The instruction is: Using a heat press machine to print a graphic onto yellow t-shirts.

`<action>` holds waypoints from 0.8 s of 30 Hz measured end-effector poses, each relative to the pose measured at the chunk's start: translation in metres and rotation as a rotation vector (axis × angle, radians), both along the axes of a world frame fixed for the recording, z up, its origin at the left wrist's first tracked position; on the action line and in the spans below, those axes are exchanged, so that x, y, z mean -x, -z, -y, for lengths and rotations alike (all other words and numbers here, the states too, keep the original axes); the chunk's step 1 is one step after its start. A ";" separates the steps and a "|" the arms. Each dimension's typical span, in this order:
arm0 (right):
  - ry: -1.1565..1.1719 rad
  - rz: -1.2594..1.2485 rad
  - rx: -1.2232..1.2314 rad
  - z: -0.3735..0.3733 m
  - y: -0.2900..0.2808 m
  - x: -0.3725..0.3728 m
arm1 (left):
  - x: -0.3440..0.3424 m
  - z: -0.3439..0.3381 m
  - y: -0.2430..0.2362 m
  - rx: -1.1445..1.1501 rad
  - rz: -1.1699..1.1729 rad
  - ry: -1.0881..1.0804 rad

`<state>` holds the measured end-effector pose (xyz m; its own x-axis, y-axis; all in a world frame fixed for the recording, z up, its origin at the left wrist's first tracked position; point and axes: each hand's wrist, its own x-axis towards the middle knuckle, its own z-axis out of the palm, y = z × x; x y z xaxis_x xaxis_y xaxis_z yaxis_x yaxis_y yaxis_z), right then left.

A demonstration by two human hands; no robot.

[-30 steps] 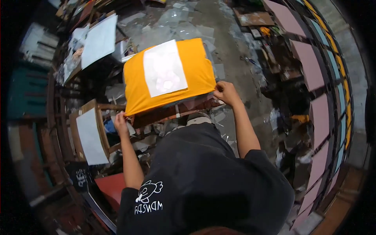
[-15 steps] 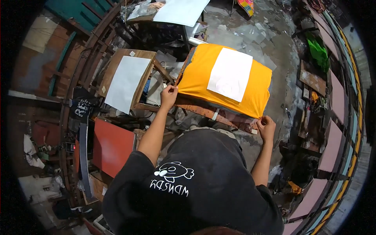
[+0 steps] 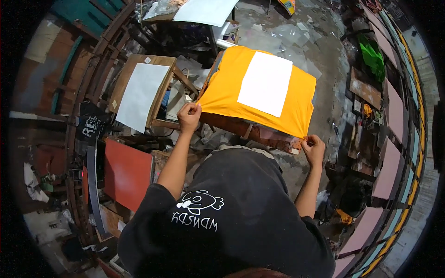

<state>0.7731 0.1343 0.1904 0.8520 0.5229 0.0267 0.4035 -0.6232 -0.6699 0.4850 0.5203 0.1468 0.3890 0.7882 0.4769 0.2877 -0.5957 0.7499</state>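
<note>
left hand (image 3: 189, 116), right hand (image 3: 314, 149): pinching yellow cloth (image 3: 227, 83) | shirt (image 3: 259, 199): white lettering (image 3: 194, 221)

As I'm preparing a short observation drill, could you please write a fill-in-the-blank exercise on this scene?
The left hand and the right hand pinch the yellow cloth at ____ of its corners.
The flat sheet on it is coloured ____.
The crumpled green item lies to the ____ of the cloth.

Missing words: two; white; right.

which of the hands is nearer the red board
Left: the left hand is beyond the red board and to its right; the right hand is much farther right.
</note>
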 end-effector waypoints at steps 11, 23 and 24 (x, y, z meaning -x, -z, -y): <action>-0.138 -0.072 0.280 -0.022 0.035 -0.008 | -0.025 -0.024 0.061 0.311 -0.673 0.187; -0.595 0.206 0.195 -0.113 0.081 0.029 | -0.047 0.063 0.079 -0.237 -0.860 0.452; -0.592 0.185 0.256 -0.113 0.090 0.029 | -0.042 0.064 0.079 -0.213 -0.962 0.456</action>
